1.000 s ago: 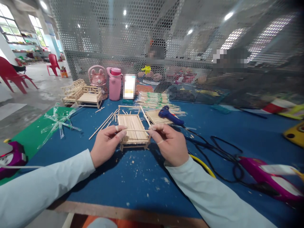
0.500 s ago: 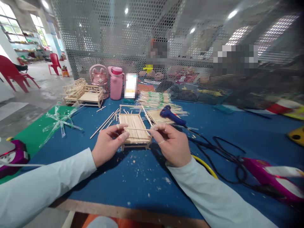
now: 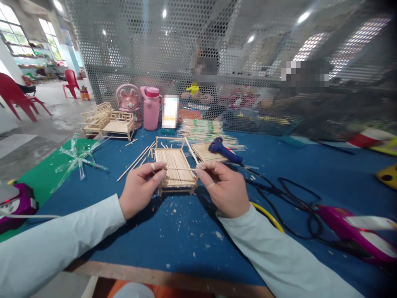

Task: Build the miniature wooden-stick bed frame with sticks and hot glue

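A thin wooden stick (image 3: 180, 169) spans level between my two hands, over the near part of a small slatted wooden frame (image 3: 173, 159) with raised posts and rails. My left hand (image 3: 141, 188) pinches the stick's left end between thumb and fingers. At the other end, my right hand (image 3: 223, 187) pinches it, close to the frame's right side. Loose sticks (image 3: 136, 161) lie left of the frame. Behind my right hand, a blue glue gun (image 3: 223, 151) rests on a flat slatted panel (image 3: 206, 153).
Finished wooden furniture models (image 3: 116, 124), a pink bottle (image 3: 151, 109) and a lit phone (image 3: 170, 111) stand at the back before a perforated metal screen (image 3: 139, 49). Black cables (image 3: 282, 192) and a purple power strip (image 3: 356, 231) lie right. A person sits beyond the screen.
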{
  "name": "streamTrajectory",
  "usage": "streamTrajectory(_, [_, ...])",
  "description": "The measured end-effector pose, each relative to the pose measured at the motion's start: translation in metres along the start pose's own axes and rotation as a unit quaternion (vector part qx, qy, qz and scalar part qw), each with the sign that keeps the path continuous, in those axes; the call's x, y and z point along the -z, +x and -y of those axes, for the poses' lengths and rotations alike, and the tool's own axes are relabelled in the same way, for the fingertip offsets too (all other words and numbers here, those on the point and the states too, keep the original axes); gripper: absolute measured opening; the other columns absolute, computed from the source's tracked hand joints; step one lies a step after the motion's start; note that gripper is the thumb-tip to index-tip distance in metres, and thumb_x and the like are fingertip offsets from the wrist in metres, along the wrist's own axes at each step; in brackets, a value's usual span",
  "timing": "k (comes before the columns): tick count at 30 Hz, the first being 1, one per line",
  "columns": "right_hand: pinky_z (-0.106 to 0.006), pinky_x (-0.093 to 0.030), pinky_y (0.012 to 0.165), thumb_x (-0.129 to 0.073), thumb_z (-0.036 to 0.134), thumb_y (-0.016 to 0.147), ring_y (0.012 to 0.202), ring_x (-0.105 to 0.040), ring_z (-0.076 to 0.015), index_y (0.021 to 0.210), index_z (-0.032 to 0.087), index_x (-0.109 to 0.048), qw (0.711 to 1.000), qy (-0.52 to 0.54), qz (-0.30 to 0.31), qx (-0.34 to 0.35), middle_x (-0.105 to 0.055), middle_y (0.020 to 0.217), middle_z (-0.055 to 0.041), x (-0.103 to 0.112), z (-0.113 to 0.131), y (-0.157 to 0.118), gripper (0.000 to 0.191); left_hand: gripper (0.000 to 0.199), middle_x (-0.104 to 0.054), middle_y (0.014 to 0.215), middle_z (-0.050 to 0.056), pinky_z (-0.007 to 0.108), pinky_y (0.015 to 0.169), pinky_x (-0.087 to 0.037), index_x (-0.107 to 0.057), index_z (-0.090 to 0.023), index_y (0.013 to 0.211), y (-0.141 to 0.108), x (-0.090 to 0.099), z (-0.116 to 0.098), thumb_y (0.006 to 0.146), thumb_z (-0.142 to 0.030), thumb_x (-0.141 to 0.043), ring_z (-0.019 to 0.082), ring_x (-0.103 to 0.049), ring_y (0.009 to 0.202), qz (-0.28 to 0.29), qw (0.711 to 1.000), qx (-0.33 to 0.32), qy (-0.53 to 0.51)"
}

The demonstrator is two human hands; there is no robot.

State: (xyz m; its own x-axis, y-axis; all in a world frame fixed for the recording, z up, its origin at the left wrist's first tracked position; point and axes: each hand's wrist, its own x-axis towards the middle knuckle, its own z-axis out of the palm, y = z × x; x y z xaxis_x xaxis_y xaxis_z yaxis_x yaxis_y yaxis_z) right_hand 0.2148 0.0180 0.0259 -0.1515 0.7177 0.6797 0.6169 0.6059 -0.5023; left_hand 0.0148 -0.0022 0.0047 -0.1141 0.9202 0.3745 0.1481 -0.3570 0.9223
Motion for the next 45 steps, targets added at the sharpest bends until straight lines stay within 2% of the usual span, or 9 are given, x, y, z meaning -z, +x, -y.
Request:
streamTrajectory(4, [-0.024, -0.05, 0.06, -0.06, 0.022, 0.079, 0.057, -0.061, -0.0128, 0.077, 0.021, -0.065, 1.0, 0.001, 0.002, 0.005, -0.069, 0.069, 0.0016, 0.0, 0.0, 0.001, 0.006, 0.02, -0.075, 0.096, 0.007, 0.033, 0.086, -0.053, -0.074, -0.016, 0.091, 0.0, 0.002, 0.001, 0.078, -0.026, -0.063, 0.019, -0.068, 0.089, -0.004, 0.999, -0.037, 0.039])
streamTrajectory(10, [-0.025, -0.05, 0.059, -0.059, 0.023, 0.08, 0.057, -0.062, -0.0131, 0.078, 0.021, -0.065, 1.0, -0.001, 0.0, 0.001, -0.069, 0.069, 0.0014, -0.001, 0.0, 0.0, 0.007, 0.017, -0.075, 0.093, 0.006, 0.033, 0.085, -0.056, -0.075, -0.019, 0.088, 0.001, 0.003, -0.002, 0.078, -0.023, -0.062, 0.019, -0.07, 0.088, -0.011, 0.996, -0.063, 0.058])
streamTrajectory(19, [-0.025, -0.051, 0.061, -0.059, 0.023, 0.08, 0.058, -0.062, -0.0132, 0.078, 0.022, -0.065, 1.0, -0.002, 0.004, 0.006, -0.069, 0.07, 0.0013, 0.0, -0.001, 0.0, 0.006, 0.019, -0.076, 0.089, 0.006, 0.032, 0.077, -0.058, -0.075, -0.017, 0.087, 0.003, -0.001, -0.006, 0.071, -0.025, -0.068, 0.018, -0.069, 0.082, -0.03, 0.998, 0.046, -0.032])
streamTrajectory(23, [-0.025, -0.051, 0.06, -0.058, 0.023, 0.079, 0.057, -0.062, -0.0132, 0.078, 0.022, -0.065, 1.0, -0.003, 0.003, 0.0, -0.069, 0.069, 0.0013, -0.001, 0.0, 0.0, 0.007, 0.021, -0.076, 0.087, 0.006, 0.031, 0.073, -0.057, -0.075, -0.016, 0.086, 0.003, -0.001, -0.006, 0.069, -0.027, -0.07, 0.017, -0.068, 0.079, -0.026, 0.997, 0.062, -0.045])
streamTrajectory(30, [-0.024, -0.05, 0.059, -0.059, 0.023, 0.079, 0.057, -0.061, -0.0127, 0.078, 0.021, -0.065, 1.0, 0.005, 0.004, 0.002, -0.069, 0.069, 0.0015, 0.0, 0.0, 0.0, 0.007, 0.016, -0.075, 0.085, 0.006, 0.031, 0.073, -0.056, -0.075, -0.016, 0.081, 0.002, 0.001, -0.007, 0.07, -0.026, -0.068, 0.018, -0.067, 0.078, -0.018, 0.999, 0.037, -0.029])
streamTrajectory(36, [-0.025, -0.05, 0.06, -0.058, 0.023, 0.08, 0.057, -0.061, -0.0124, 0.077, 0.021, -0.064, 1.0, 0.009, 0.007, -0.003, -0.068, 0.069, 0.0017, -0.001, 0.0, 0.0, 0.007, 0.011, -0.072, 0.082, 0.004, 0.029, 0.076, -0.053, -0.073, -0.017, 0.077, 0.003, 0.002, -0.008, 0.073, -0.022, -0.064, 0.016, -0.065, 0.079, -0.015, 1.0, -0.015, -0.002])
streamTrajectory(42, [-0.024, -0.05, 0.056, -0.059, 0.022, 0.077, 0.055, -0.06, -0.0122, 0.077, 0.021, -0.061, 0.999, 0.043, 0.01, -0.01, -0.066, 0.065, 0.0018, -0.001, 0.0, -0.001, 0.003, 0.01, -0.072, 0.08, 0.003, 0.028, 0.074, -0.052, -0.072, -0.018, 0.076, 0.005, 0.003, -0.01, 0.073, -0.023, -0.064, 0.015, -0.065, 0.077, -0.006, 1.0, -0.026, 0.01])
streamTrajectory(45, [-0.024, -0.052, 0.055, -0.059, 0.019, 0.073, 0.06, -0.064, -0.0137, 0.09, 0.02, -0.057, 0.995, 0.096, 0.021, -0.02, -0.067, 0.073, -0.0004, -0.002, -0.001, -0.003, 0.017, 0.011, -0.072, 0.079, 0.004, 0.027, 0.072, -0.052, -0.072, -0.017, 0.077, 0.004, 0.003, -0.01, 0.073, -0.023, -0.064, 0.015, -0.065, 0.076, -0.007, 1.0, -0.025, 0.014])
